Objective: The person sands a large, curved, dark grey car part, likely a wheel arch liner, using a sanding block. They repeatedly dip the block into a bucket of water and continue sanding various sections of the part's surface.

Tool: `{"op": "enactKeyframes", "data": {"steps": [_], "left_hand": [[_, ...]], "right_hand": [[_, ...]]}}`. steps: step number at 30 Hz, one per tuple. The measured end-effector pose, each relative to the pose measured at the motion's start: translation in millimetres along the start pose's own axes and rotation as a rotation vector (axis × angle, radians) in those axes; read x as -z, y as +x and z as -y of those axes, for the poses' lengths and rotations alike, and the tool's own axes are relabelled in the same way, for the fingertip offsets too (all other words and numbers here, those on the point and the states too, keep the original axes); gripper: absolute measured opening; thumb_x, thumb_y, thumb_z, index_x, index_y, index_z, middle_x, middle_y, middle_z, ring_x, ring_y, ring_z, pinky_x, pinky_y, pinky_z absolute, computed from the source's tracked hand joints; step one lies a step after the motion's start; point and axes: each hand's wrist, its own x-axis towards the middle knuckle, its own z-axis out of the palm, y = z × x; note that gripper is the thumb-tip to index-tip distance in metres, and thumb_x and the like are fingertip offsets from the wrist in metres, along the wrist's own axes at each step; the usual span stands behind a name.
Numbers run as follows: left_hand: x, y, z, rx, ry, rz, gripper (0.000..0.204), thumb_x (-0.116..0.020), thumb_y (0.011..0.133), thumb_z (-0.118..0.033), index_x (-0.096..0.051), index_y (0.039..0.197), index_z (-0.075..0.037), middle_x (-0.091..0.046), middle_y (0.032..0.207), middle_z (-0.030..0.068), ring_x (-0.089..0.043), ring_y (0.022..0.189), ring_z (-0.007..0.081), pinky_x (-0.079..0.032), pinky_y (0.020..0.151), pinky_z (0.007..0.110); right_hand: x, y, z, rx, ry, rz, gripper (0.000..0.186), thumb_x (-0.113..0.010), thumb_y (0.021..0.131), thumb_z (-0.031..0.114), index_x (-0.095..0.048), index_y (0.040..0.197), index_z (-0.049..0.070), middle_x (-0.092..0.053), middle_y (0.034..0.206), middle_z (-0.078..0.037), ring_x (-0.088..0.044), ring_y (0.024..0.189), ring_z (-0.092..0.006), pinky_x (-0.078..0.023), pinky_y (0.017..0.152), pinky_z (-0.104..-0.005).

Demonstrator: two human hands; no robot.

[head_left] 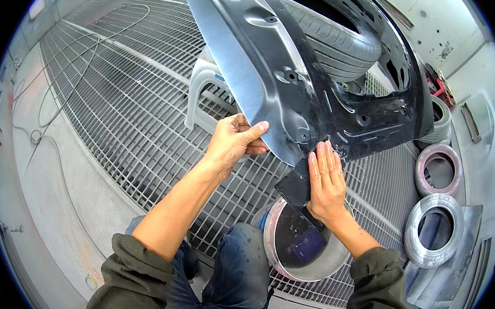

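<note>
Close by, at the bottom, two bent knees in blue jeans (238,268) can be seen. Just to their right, a round bucket (333,259) is set on the floor, with a purple-blue block (309,246) inside it. A bit farther off, the right hand (327,186) is held open and flat, its fingers straight and side by side. A floppy black sheet (295,183) is touched by it, at the near corner of a big black car panel (305,104). It cannot be told if the sheet is pinched by the thumb too. To the left, the pale blue edge of the panel is gripped by the left hand (232,141). The thumb is laid on top, and the other fingers are curled at the edge. The panel is tilted, and it is stretched from the hands to the far side. Past its left edge, a grey stool (197,88) is partly hidden by it. To the right, a silver tire (454,232) and a pinkish tire (420,166) are lined up. Farther off, a fat black tire (338,52) is partly covered by the panel.
</note>
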Motion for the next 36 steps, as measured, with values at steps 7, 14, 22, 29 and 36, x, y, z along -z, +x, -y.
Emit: {"op": "enactKeyframes", "data": {"steps": [7,14,22,29,36], "left_hand": [[6,-1,-6,0.003,0.044,-0.048,0.033,-0.077,0.095,-0.025,-0.063,0.108,0.002,-0.073,0.089,0.01,-0.072,0.071,0.0136,-0.059,0.063,0.022],[1,1,-1,-0.009,0.031,-0.019,0.027,-0.075,0.096,-0.021,-0.066,0.108,0.001,-0.073,0.09,0.0066,-0.07,0.072,0.0124,-0.057,0.064,0.023],[-5,-9,-5,-0.024,0.061,-0.063,0.031,-0.078,0.094,-0.026,-0.066,0.102,0.001,-0.071,0.087,0.0077,-0.071,0.073,0.0149,-0.057,0.067,0.025],[8,-2,-15,0.0,0.026,-0.035,0.03,-0.073,0.097,-0.029,-0.068,0.104,0.0,-0.072,0.092,0.0072,-0.069,0.082,0.0144,-0.055,0.079,0.029],[22,22,-15,-0.031,-0.155,-0.063,0.031,-0.07,0.1,-0.032,-0.065,0.112,-0.004,-0.073,0.094,0.0028,-0.069,0.079,0.0101,-0.055,0.074,0.026]], "right_hand": [[5,-3,-23,0.223,-0.021,0.035,0.049,-0.05,0.09,0.015,-0.062,0.134,-0.004,-0.055,0.147,-0.025,-0.05,0.141,-0.0375,-0.035,0.12,-0.0468],[-2,42,14,0.27,0.011,0.042,0.047,-0.05,0.093,0.018,-0.064,0.133,-0.002,-0.056,0.147,-0.021,-0.05,0.142,-0.0333,-0.036,0.12,-0.045],[10,6,2,0.268,-0.04,0.097,0.045,-0.047,0.095,0.019,-0.066,0.133,0.001,-0.055,0.15,-0.017,-0.047,0.145,-0.0279,-0.036,0.121,-0.0435],[-3,61,37,0.321,-0.053,0.121,0.052,-0.048,0.092,0.017,-0.06,0.139,-0.003,-0.05,0.154,-0.018,-0.04,0.15,-0.0289,-0.031,0.124,-0.0431],[13,78,43,0.33,-0.061,0.238,0.052,-0.05,0.091,0.018,-0.061,0.136,-0.006,-0.055,0.148,-0.019,-0.044,0.146,-0.0292,-0.034,0.122,-0.0417]]}}
